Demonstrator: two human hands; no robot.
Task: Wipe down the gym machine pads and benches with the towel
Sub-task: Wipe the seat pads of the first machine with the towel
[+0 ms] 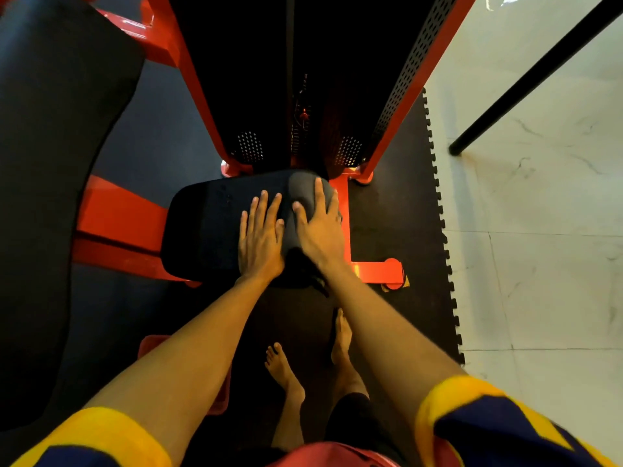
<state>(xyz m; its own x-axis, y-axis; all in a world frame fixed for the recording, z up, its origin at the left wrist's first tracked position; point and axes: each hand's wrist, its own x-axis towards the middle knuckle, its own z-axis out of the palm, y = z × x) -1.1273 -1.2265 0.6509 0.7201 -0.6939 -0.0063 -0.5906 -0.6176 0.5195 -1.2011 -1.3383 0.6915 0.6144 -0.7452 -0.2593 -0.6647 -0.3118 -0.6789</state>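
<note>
A black padded seat (202, 227) of a red-framed gym machine lies below me at the centre. A dark grey towel (305, 190) is spread over the seat's right part. My right hand (320, 227) presses flat on the towel with fingers spread. My left hand (261, 237) lies flat on the bare pad just left of the towel, fingers apart, holding nothing. A dark end of the towel hangs off the seat's near edge by my right wrist.
A large black back pad (50, 163) rises at the left. The red machine frame (195, 82) with a perforated black shroud (408, 72) stands behind the seat. A red foot (387, 271) sits on the black mat. White tile floor (539, 264) and a black pole (526, 82) are at the right. My bare feet stand below.
</note>
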